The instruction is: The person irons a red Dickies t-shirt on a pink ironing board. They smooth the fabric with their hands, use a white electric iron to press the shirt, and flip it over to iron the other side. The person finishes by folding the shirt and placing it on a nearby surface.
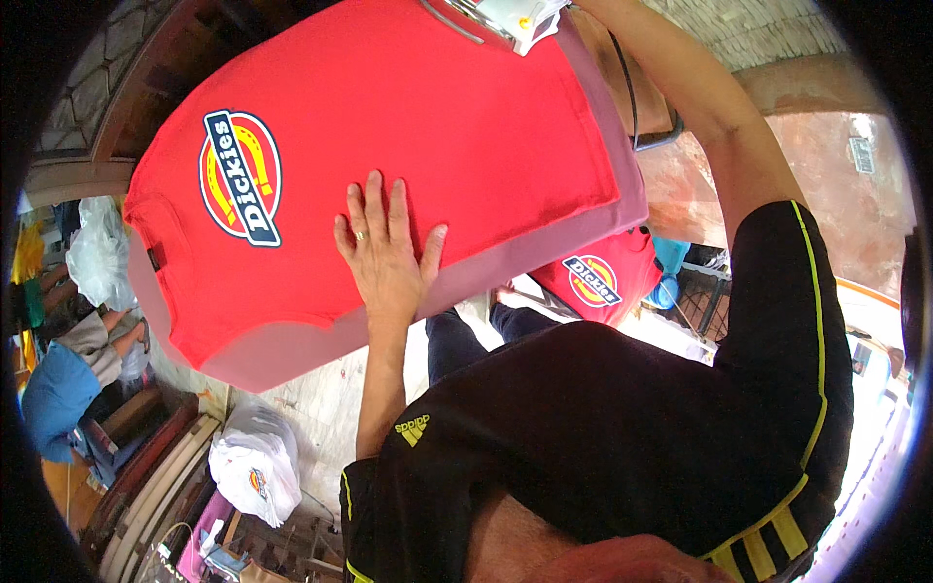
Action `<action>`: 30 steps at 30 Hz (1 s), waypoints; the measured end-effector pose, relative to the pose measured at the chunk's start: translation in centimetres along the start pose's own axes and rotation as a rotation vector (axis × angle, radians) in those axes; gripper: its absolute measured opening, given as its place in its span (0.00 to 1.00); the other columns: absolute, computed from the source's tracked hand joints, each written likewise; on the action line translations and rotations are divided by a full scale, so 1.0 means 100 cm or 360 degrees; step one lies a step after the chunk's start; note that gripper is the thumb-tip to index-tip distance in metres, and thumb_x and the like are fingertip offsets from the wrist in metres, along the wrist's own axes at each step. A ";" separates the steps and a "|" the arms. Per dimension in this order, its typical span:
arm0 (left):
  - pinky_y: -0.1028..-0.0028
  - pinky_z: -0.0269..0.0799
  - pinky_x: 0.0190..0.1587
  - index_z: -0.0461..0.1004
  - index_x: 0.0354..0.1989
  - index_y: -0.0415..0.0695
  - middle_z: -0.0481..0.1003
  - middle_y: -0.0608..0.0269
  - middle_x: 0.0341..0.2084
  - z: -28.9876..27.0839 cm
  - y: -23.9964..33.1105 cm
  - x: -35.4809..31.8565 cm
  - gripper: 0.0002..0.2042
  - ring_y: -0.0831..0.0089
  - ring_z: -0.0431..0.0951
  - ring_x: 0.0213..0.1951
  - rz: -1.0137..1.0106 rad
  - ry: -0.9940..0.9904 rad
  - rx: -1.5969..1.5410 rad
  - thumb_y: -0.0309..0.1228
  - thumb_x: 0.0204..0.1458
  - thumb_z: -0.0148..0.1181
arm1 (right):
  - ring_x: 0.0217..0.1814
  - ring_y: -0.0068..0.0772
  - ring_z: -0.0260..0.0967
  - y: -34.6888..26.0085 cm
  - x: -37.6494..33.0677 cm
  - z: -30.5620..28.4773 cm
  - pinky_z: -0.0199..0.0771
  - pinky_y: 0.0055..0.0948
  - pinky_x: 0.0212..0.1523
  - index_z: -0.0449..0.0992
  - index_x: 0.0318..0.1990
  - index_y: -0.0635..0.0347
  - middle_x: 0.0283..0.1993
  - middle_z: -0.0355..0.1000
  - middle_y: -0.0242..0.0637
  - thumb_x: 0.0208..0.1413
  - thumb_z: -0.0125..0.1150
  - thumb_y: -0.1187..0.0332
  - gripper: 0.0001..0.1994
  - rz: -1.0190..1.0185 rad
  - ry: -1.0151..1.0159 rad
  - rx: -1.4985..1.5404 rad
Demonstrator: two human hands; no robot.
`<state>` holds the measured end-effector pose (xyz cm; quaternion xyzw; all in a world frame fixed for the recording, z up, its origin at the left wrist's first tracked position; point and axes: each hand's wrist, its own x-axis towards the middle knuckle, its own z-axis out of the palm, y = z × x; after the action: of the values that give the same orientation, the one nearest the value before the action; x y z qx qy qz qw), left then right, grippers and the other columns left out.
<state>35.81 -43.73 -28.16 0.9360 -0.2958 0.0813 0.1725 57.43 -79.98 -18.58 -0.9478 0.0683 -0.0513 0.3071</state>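
A red T-shirt (389, 117) with a round printed emblem (240, 178) on its chest lies spread over a pinkish padded board (282, 355). My left hand (389, 248) rests on the shirt near its lower edge, palm down and fingers spread, with a ring on one finger. My right arm (719, 107) reaches up to the top edge, where the hand is cut off. Close to that wrist, a curved metal edge and a white printed piece (525, 19) show on the shirt; what they belong to is out of view.
Below the board's right part hangs another red T-shirt (598, 277) with the same emblem. A white plastic bag (97, 253) is at the left, and a white bundle (256, 466) with a small print sits lower down. A dark cable (627, 87) hangs beside the board.
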 end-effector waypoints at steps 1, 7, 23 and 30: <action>0.44 0.45 0.67 0.62 0.66 0.46 0.55 0.52 0.70 -0.001 0.000 0.000 0.35 0.48 0.52 0.70 -0.0003 0.0014 0.0000 0.54 0.55 0.56 | 0.14 0.41 0.71 -0.008 -0.015 0.002 0.73 0.40 0.20 0.77 0.42 0.69 0.16 0.71 0.48 0.63 0.46 0.53 0.23 -0.0022 0.0003 0.0072; 0.48 0.44 0.68 0.64 0.66 0.46 0.57 0.55 0.69 0.004 -0.003 -0.007 0.33 0.52 0.53 0.70 -0.0052 0.0089 0.0113 0.54 0.57 0.54 | 0.25 0.46 0.74 -0.009 -0.131 0.015 0.76 0.42 0.32 0.72 0.44 0.67 0.26 0.74 0.50 0.65 0.47 0.52 0.22 -0.0301 -0.0243 0.0012; 0.40 0.49 0.64 0.62 0.67 0.46 0.56 0.49 0.69 0.017 -0.003 -0.031 0.34 0.44 0.54 0.69 -0.0222 0.0290 0.0384 0.57 0.59 0.48 | 0.41 0.54 0.73 0.012 -0.249 -0.008 0.71 0.46 0.42 0.68 0.50 0.67 0.38 0.73 0.57 0.64 0.51 0.52 0.23 -0.0620 -0.0380 -0.0195; 0.43 0.45 0.66 0.58 0.69 0.45 0.54 0.49 0.70 0.009 -0.019 -0.090 0.35 0.45 0.53 0.70 -0.0519 0.0355 0.0474 0.56 0.60 0.47 | 0.48 0.49 0.73 -0.003 -0.268 -0.022 0.70 0.42 0.48 0.68 0.55 0.65 0.46 0.74 0.55 0.64 0.51 0.48 0.27 -0.0567 -0.0901 -0.0066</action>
<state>29.70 -37.90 -31.79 0.9717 -0.1047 0.1980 0.0751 30.72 -76.65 -18.11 -0.9276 -0.1854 0.1624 0.2809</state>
